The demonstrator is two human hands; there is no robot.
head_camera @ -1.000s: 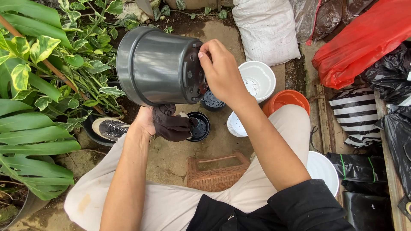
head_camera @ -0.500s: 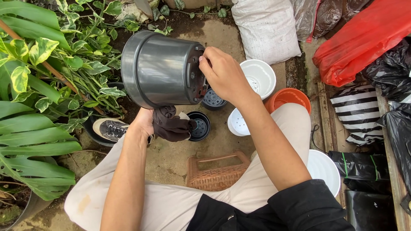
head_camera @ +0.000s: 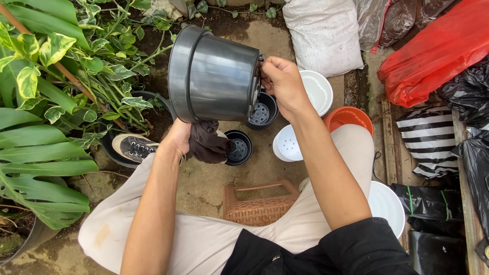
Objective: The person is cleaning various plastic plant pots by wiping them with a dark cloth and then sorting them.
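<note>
The grey pot (head_camera: 216,76) lies sideways above the small black pots (head_camera: 238,147). Right hand (head_camera: 282,84) pinches its base; left hand (head_camera: 181,137) grips a dark cloth (head_camera: 208,143) underneath. Steadying the base would help.

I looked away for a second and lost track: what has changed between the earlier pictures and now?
The grey pot shifted right in view. The right hand closed more into a fist at its base. The left hand still supports it below, still clutching the dark cloth. Small pots on the ground stay put.
</note>
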